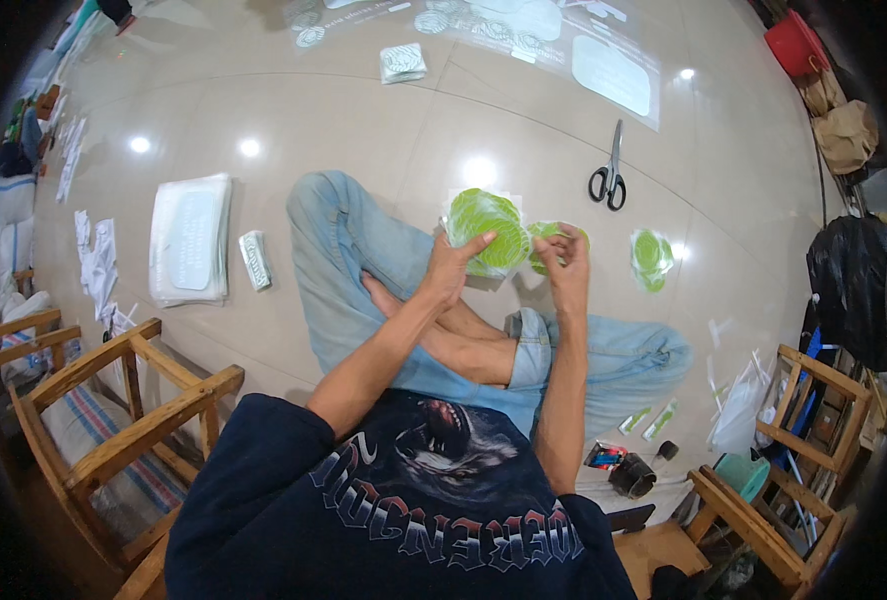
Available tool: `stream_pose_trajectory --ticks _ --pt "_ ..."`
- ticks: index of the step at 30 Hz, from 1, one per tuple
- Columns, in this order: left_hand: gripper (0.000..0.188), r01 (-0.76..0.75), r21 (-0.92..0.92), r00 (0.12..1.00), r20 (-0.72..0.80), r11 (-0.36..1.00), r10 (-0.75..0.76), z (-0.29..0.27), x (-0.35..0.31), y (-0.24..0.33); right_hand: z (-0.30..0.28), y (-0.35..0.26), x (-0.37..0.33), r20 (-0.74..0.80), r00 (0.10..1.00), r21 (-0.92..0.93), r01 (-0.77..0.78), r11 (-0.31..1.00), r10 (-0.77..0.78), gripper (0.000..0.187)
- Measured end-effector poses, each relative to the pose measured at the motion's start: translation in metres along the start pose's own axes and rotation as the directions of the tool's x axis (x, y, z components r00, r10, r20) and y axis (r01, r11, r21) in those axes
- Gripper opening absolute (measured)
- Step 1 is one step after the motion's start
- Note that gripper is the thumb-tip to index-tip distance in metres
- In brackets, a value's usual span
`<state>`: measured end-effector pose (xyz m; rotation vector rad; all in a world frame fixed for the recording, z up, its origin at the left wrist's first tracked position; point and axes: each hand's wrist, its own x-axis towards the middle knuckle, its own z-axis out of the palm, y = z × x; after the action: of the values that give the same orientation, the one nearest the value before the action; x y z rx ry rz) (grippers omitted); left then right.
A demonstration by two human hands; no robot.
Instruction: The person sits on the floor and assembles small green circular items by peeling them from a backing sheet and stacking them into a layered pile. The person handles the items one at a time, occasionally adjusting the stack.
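Observation:
My left hand [450,263] is closed on a large, roundish green-printed sheet [490,228], its thumb lying across the face. Close beside it, my right hand [567,268] pinches a smaller green-printed piece [546,249], partly hidden by the fingers. Both pieces are above my crossed legs in light blue jeans. A third green-printed piece [651,259] lies on the floor to the right. Black-handled scissors [607,187] rest ahead of my right hand, blades pointing away.
At left are a stack of clear printed plastic [191,245] and a small bundle [254,260]. Another small stack [403,64] and large printed sheets [611,78] lie ahead. Wooden stools [138,395] stand close on the left, with others on the right near a black bag [853,290].

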<state>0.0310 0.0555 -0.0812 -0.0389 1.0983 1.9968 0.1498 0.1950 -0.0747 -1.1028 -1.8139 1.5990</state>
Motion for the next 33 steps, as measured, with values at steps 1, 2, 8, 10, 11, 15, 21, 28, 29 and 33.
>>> stream_pose_trajectory --ticks 1,2,8,10,11,15,21,28,29,33 --pt "0.039 0.011 0.007 1.000 0.014 1.000 -0.011 0.000 0.000 0.000 0.007 0.002 -0.002 0.071 0.997 0.021 0.024 0.999 -0.026 0.036" --pt "0.039 0.021 0.013 0.999 0.028 1.000 -0.021 0.000 0.000 -0.001 0.011 0.004 -0.004 0.142 0.988 0.044 0.047 0.998 -0.052 0.032" --pt "0.039 0.019 -0.020 0.999 0.032 1.000 -0.019 0.002 -0.002 0.002 0.009 0.006 -0.004 0.118 0.992 0.073 -0.059 0.996 0.050 0.025" --pt "0.040 0.026 -0.019 0.999 0.035 0.999 -0.026 0.002 -0.002 0.001 0.010 -0.003 -0.007 0.127 0.986 0.125 -0.126 0.984 0.110 0.030" --pt "0.040 0.032 -0.011 0.999 0.039 0.999 -0.032 0.000 -0.002 0.001 0.010 -0.006 -0.008 0.133 0.981 0.150 -0.159 0.976 0.140 0.034" --pt "0.041 0.029 -0.018 0.998 0.050 0.999 -0.028 0.001 -0.002 0.003 0.009 -0.001 -0.008 0.154 0.974 0.179 -0.191 0.965 0.164 0.039" --pt "0.041 0.006 -0.004 0.999 0.053 1.000 -0.006 0.002 -0.002 0.004 0.007 -0.003 -0.006 0.115 0.973 0.213 -0.222 0.952 0.201 0.038" --pt "0.042 0.005 -0.032 1.000 0.023 0.999 -0.004 -0.001 -0.003 0.003 -0.023 0.008 0.007 -0.134 0.983 -0.077 -0.140 0.987 0.129 0.046" --pt "0.042 0.013 -0.040 1.000 0.022 0.999 -0.012 -0.002 -0.003 0.003 -0.028 0.007 0.007 -0.211 0.976 -0.227 -0.110 0.968 0.062 0.051" --pt "0.041 0.032 -0.012 0.999 0.031 0.999 -0.032 0.001 -0.002 0.003 -0.020 0.020 0.004 -0.277 0.924 -0.481 0.103 0.871 -0.262 0.063"
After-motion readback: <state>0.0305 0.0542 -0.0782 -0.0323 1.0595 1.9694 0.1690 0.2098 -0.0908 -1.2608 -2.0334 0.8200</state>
